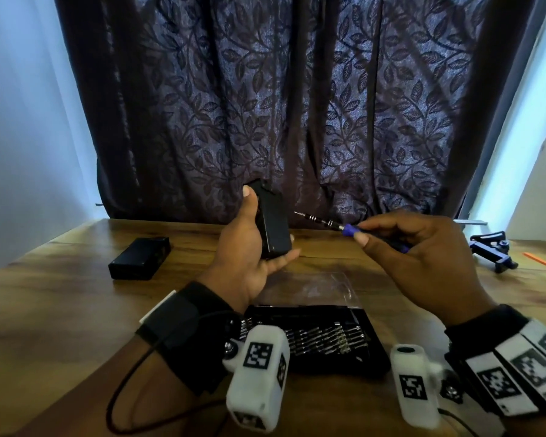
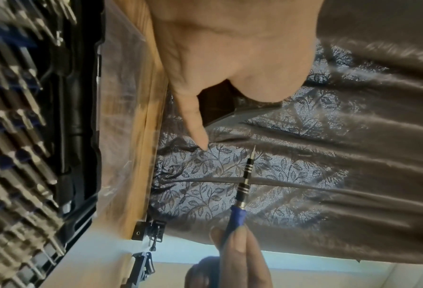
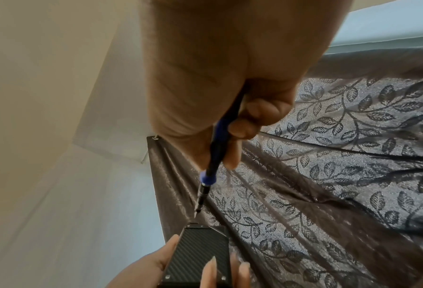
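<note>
left hand (image 1: 249, 247) fingers (image 1: 282, 259) grip the upright black rectangular case (image 1: 275, 225) mid-frame, while right hand (image 1: 416, 257) fingers (image 1: 364, 239) pinch a blue-handled screwdriver (image 1: 328, 223) pointing leftward, just short of it.

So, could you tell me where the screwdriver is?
Head view: the screwdriver is right of centre, held by the right hand, tip pointing at the black box in the left hand.

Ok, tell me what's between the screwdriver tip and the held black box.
Nothing: the head view shows a bare gap between the screwdriver tip and the held black box.
</note>
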